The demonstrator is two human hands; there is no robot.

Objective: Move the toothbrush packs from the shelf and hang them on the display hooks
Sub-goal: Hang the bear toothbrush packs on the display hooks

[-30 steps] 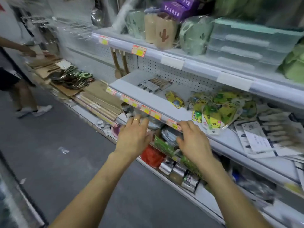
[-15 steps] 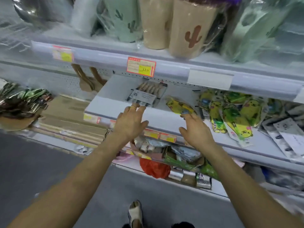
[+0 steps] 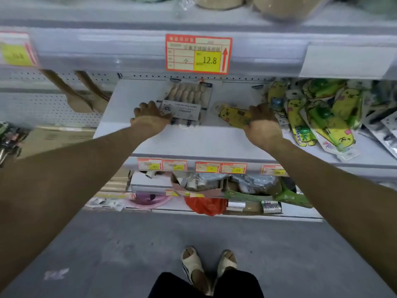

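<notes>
A clear pack of several wooden-handled toothbrushes lies flat at the back of the white middle shelf. My left hand grips its left front corner, fingers curled. To the right lies a single yellow cartoon toothbrush pack; my right hand holds its right end with fingers curled over it. More yellow-green cartoon toothbrush packs are heaped on the shelf further right. Behind the shelf runs a perforated back panel; no hooks show plainly there.
The upper shelf's edge with a 12.8 price tag overhangs close above my hands. Wooden spatulas hang on the pegboard at left. Mixed goods, among them a red bag, fill the lower shelves. My sandalled feet stand on the grey floor.
The view has moved in close to the middle shelf. Both hands have gone from its front edge to the back, the left onto the wooden toothbrush pack, the right onto the yellow pack.
</notes>
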